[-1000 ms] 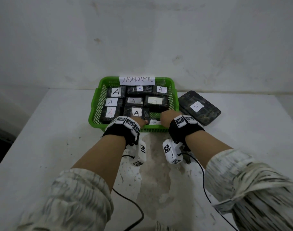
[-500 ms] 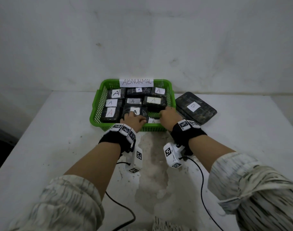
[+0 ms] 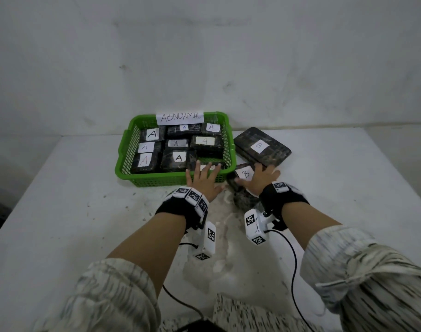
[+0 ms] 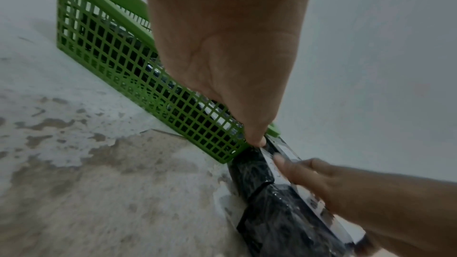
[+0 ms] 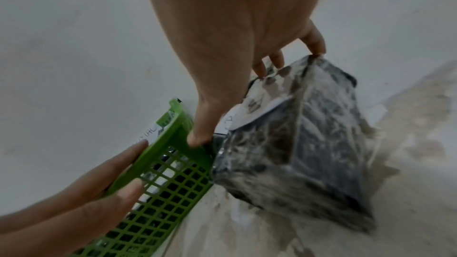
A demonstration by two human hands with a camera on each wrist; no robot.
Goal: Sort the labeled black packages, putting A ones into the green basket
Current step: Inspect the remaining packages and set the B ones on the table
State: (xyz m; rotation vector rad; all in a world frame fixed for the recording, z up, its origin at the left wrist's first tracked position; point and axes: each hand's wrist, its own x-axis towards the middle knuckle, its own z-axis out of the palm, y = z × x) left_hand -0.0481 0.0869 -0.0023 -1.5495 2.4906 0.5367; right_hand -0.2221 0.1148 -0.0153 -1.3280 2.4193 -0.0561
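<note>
The green basket [image 3: 126, 156] [image 4: 116, 54] [image 5: 170, 181] labelled "ABNORMAL" holds several black packages marked A [image 3: 178, 158]. My left hand [image 3: 203, 174] [image 4: 230, 46] lies flat with spread, straight fingers over the basket's front rim, its tips touching the A package in the near right corner [image 3: 210, 167]. Just right of that corner a black package marked B [image 3: 245, 174] [image 5: 296, 144] [image 4: 262, 183] stands tilted on the table. My right hand [image 3: 261, 179] [image 5: 235, 46] grips it from above, thumb on the basket side and fingers on the far edge.
A larger flat black package marked B [image 3: 262, 147] lies right of the basket, just behind my right hand. A white wall runs close behind the basket. The white table [image 3: 60, 212] has worn patches in front. Cables [image 3: 292, 271] trail from both wrists.
Both hands were inside the basket's near right corner on an A package. My right hand has moved right, out of the basket, and taken hold of the B package; my left hand has flattened.
</note>
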